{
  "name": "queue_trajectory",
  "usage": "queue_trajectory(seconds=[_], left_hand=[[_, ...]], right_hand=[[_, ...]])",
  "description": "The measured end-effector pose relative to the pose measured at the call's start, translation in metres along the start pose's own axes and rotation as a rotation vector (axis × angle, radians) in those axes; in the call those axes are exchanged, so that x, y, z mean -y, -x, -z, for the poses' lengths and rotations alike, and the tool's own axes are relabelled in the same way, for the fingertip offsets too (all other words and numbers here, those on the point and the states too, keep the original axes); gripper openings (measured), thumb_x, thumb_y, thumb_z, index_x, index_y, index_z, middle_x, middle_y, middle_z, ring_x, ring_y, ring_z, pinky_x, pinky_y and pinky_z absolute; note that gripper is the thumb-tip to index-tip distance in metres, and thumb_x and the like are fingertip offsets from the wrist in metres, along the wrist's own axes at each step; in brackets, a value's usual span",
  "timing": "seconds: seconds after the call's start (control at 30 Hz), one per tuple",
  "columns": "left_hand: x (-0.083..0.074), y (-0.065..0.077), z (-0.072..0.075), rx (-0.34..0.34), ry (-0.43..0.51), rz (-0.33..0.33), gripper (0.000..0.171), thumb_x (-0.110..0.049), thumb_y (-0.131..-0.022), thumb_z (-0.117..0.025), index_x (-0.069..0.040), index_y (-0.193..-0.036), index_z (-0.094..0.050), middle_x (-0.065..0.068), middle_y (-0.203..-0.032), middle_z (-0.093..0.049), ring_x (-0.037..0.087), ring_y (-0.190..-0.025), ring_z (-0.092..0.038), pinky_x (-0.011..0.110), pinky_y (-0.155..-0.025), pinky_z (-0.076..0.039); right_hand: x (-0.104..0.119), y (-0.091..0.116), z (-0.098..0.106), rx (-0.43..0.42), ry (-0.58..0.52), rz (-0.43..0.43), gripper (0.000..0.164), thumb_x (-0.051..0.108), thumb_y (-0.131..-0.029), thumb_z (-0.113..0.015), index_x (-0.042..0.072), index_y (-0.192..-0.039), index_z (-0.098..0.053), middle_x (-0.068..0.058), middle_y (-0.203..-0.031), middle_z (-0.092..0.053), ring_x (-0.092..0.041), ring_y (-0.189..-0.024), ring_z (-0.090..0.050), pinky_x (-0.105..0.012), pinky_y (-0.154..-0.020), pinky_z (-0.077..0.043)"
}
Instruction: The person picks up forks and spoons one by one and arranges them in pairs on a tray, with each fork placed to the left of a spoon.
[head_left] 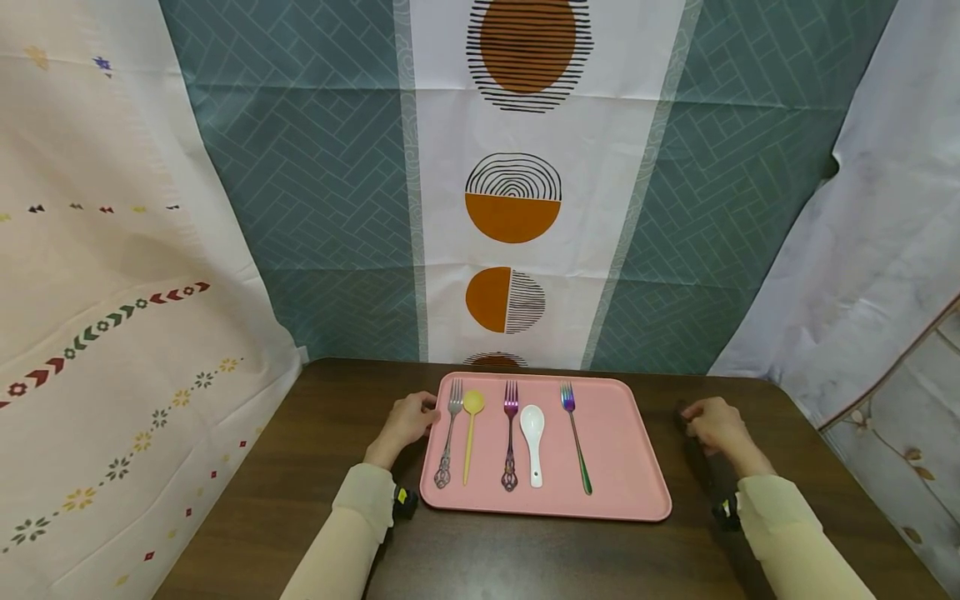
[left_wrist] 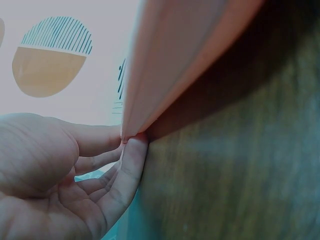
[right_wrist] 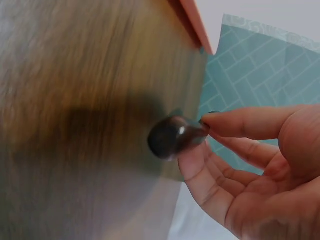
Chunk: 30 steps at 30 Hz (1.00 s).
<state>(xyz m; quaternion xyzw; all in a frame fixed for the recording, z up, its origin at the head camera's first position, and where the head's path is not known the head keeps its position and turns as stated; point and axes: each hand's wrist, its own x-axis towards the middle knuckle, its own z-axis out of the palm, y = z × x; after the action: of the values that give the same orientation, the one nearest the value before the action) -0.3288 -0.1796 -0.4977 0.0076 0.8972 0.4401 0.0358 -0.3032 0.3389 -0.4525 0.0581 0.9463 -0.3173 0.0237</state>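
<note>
A pink tray (head_left: pixel 607 450) lies on the brown table with cutlery laid lengthwise in it. From left to right these are a silver fork (head_left: pixel 455 400), a yellow spoon (head_left: pixel 473 403), a purple-tined fork (head_left: pixel 511 400), a white spoon (head_left: pixel 532 425) and a rainbow-coloured fork (head_left: pixel 568 398). My left hand (head_left: pixel 408 421) pinches the tray's left rim between thumb and fingers. Off the tray's right side, my right hand (head_left: pixel 716 421) pinches a dark glossy utensil with a rounded end (right_wrist: pixel 170 137), held over the table; its exact kind I cannot tell.
The wooden table (head_left: pixel 300 483) reaches back to a hanging cloth (head_left: pixel 330 183) with teal panels and orange circles. White patterned cloths hang on the left (head_left: pixel 127 317) and right (head_left: pixel 847 275). Dark straps with small devices sit at both wrists.
</note>
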Motion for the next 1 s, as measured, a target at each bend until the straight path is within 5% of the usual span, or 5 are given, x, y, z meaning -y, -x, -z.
queue_trajectory(seconds=[0.5, 1.0], left_hand=[[0.003, -0.003, -0.002, 0.003, 0.004, 0.013, 0.033, -0.006, -0.101, -0.065, 0.006, -0.131, -0.063, 0.017, -0.1, -0.071, 0.023, -0.08, -0.073, 0.038, -0.074, -0.063], [0.003, -0.005, -0.002, 0.003, -0.003, 0.009, 0.033, -0.006, -0.101, -0.065, 0.006, -0.131, -0.063, 0.016, -0.101, -0.071, 0.022, -0.08, -0.072, 0.038, -0.073, -0.063]], right_hand=[[0.018, -0.002, -0.011, 0.019, -0.059, 0.067, 0.039, -0.004, -0.075, -0.068, -0.014, -0.113, -0.067, -0.031, -0.103, -0.066, -0.025, -0.07, -0.063, -0.038, -0.053, -0.061], [0.049, -0.003, -0.033, 0.019, -0.04, 0.131, 0.034, -0.005, -0.08, -0.068, -0.012, -0.114, -0.068, -0.016, -0.082, -0.068, -0.017, -0.049, -0.06, -0.032, -0.048, -0.055]])
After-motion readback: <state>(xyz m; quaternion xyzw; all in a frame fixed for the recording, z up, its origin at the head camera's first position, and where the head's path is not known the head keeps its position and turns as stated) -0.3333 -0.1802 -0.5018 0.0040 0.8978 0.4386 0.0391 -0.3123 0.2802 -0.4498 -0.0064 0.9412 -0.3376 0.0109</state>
